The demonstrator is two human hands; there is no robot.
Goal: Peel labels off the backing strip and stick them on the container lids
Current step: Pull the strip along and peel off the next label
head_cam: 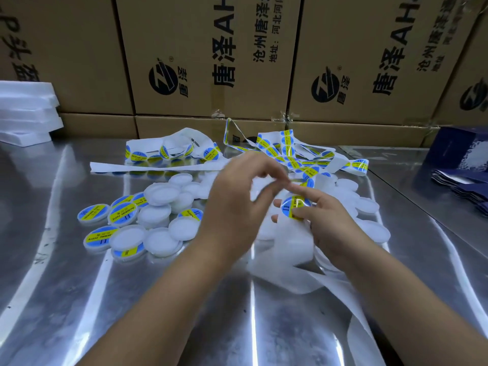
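Note:
My right hand [327, 223] grips the white backing strip [293, 247], thumb on a round blue and yellow label [291, 206] that sits on it. Just left of it, my left hand [235, 204] has its fingertips pinched on a blurred white piece that looks like a lid [264, 187], touching my right index finger. Plain white lids [161, 192] lie heaped under and around both hands. Labelled lids [122, 213] lie at the left of the heap. More strip with labels [287, 150] lies tangled behind the hands.
Everything lies on a shiny metal table [79, 286]. Cardboard boxes [200, 56] form a wall along the back edge. White foam trays [23, 112] are stacked at the far left, and dark blue pouches [464, 178] lie at the right. Empty strip trails toward the front right corner [369, 328].

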